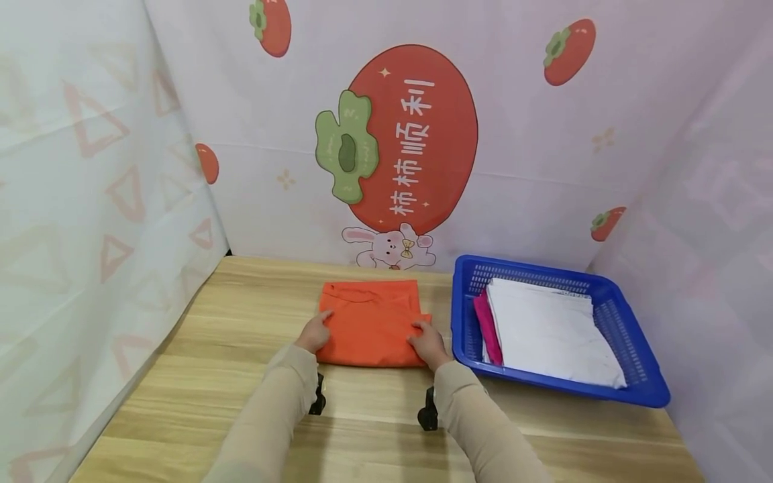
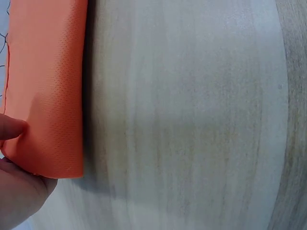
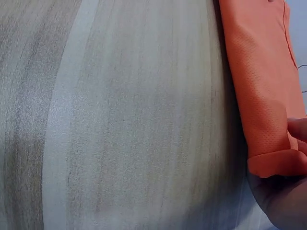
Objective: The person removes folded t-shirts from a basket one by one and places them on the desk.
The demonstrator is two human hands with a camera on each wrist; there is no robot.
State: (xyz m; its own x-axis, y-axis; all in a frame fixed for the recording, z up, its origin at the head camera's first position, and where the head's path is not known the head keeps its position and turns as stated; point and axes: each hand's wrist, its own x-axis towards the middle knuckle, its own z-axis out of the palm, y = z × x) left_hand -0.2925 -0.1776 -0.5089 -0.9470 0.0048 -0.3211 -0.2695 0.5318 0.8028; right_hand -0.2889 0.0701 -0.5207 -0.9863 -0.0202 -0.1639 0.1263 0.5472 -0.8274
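Observation:
A folded orange shirt [image 1: 371,332] lies on the wooden table in front of me, its neckline toward the far side. My left hand [image 1: 315,332] grips its left edge; in the left wrist view the thumb [image 2: 12,127] is on top of the cloth and the other fingers are under it. On the opposite edge my right hand [image 1: 430,343] pinches the cloth the same way. The right wrist view shows a turned-up corner of the shirt [image 3: 268,96] at that hand, with the fingers partly hidden beneath.
To the right stands a blue plastic basket [image 1: 649,376] holding folded white cloth [image 1: 549,332] and a pink piece [image 1: 488,329]. Printed fabric walls [image 1: 519,134] enclose the table [image 1: 199,376] at the back and sides.

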